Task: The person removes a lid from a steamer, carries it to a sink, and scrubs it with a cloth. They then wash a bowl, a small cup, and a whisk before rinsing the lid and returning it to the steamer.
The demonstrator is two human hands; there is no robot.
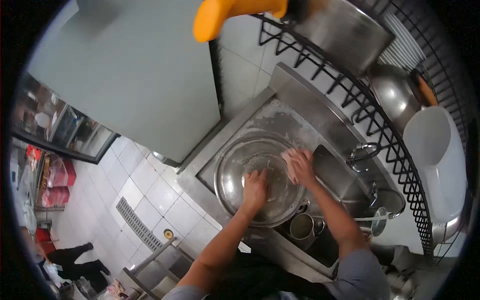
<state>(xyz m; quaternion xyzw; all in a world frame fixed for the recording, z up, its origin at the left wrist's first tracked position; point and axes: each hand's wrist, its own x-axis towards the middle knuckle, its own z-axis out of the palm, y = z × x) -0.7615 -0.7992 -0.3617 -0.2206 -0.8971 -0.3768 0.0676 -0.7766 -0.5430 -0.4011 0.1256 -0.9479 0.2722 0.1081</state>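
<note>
A large round metal lid or shallow basin (232,192), wet with suds, lies on the steel sink's drainboard (280,117). My left hand (256,189) rests at its middle with the fingers curled down; what lies under them is hidden. Over the right side of the round metal piece, my right hand (301,165) has its fingers closed around something pale that I cannot make out. Below it, a metal pot or mug (302,226) stands in the sink area beside the rim.
A basin (332,170) and two faucets (362,155) sit to the right. Above runs a black wire rack (325,65) with metal pots, a white scoop-shaped container (435,160) and an orange item (212,17). At lower left, another person's dark-trousered legs (75,255) show.
</note>
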